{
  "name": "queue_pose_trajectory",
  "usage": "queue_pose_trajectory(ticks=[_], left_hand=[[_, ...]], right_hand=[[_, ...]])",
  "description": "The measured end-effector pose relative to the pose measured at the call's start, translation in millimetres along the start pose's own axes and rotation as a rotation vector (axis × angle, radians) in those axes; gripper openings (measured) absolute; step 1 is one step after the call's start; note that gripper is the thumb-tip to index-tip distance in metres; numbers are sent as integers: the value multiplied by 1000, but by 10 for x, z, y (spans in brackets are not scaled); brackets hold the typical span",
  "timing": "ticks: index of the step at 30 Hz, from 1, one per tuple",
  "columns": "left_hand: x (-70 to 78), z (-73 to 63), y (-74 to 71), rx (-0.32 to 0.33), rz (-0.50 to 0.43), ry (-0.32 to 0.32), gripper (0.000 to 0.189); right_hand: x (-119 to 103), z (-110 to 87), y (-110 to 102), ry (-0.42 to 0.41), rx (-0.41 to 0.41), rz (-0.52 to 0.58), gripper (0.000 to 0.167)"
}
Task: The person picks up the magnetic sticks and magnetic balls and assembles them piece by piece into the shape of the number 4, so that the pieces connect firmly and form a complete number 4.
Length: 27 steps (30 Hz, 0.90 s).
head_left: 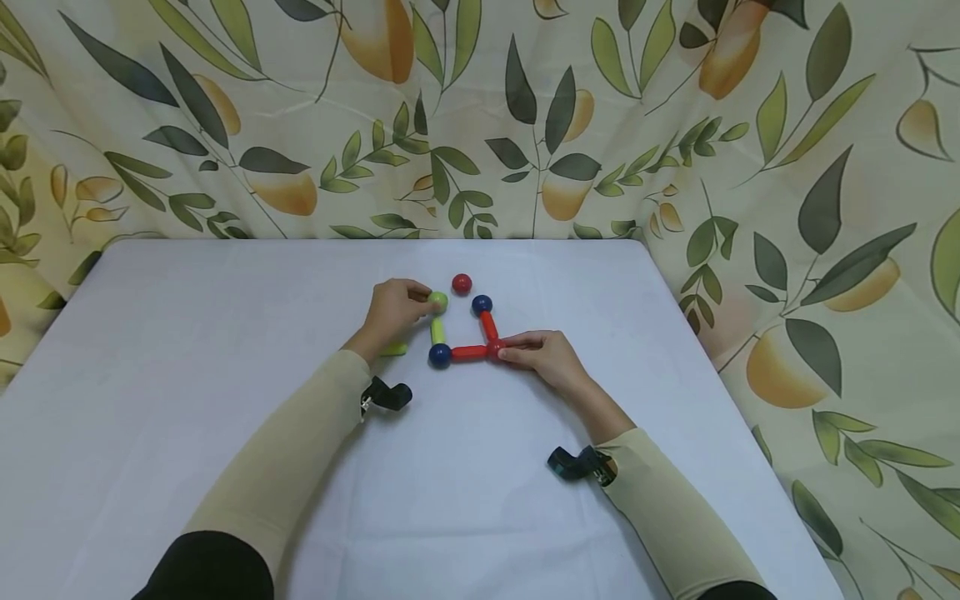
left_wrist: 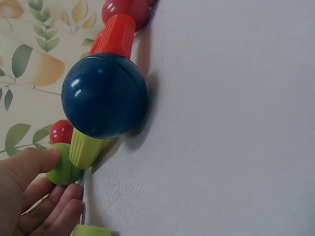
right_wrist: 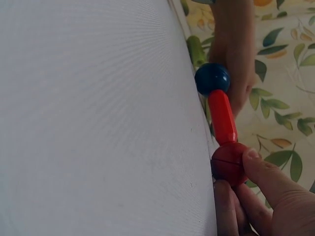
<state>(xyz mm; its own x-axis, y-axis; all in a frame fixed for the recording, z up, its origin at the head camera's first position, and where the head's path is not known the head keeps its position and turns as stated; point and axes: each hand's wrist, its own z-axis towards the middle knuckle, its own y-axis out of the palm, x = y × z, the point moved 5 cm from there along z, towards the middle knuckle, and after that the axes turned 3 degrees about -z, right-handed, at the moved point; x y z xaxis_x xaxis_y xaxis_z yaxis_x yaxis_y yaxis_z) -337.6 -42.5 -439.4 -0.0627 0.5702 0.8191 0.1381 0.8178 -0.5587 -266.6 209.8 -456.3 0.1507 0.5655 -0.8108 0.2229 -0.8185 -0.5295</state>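
Observation:
A chain of rods and balls lies on the white table (head_left: 225, 350). My left hand (head_left: 426, 305) pinches the green ball (head_left: 439, 299) at the top of a green rod (head_left: 437, 331), which runs down to a blue ball (head_left: 439, 356). From there a red rod (head_left: 469, 352) leads to a red ball (head_left: 494, 350), pinched by my right hand (head_left: 504, 351). A second red rod (head_left: 488, 325) rises to another blue ball (head_left: 482, 304). In the left wrist view my fingers (left_wrist: 34, 191) hold the green ball (left_wrist: 61, 168); in the right wrist view my fingertips (right_wrist: 266, 179) grip the red ball (right_wrist: 229, 162).
A loose red ball (head_left: 461, 284) lies just beyond the chain. A spare green rod (head_left: 393, 350) lies under my left wrist. A leaf-patterned curtain (head_left: 525, 117) hangs behind and to the right of the table, whose right edge (head_left: 705, 367) is close.

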Motion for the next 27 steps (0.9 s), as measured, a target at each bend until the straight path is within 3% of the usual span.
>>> queue_pose_trajectory(ticks=[12, 27], left_hand=[[-25, -72, -16, -37, 59, 14, 41], [-15, -105, -29, -57, 64, -17, 44]], right_hand=[[21, 16, 2, 3, 5, -1, 38], [17, 11, -4, 6, 3, 3, 39]])
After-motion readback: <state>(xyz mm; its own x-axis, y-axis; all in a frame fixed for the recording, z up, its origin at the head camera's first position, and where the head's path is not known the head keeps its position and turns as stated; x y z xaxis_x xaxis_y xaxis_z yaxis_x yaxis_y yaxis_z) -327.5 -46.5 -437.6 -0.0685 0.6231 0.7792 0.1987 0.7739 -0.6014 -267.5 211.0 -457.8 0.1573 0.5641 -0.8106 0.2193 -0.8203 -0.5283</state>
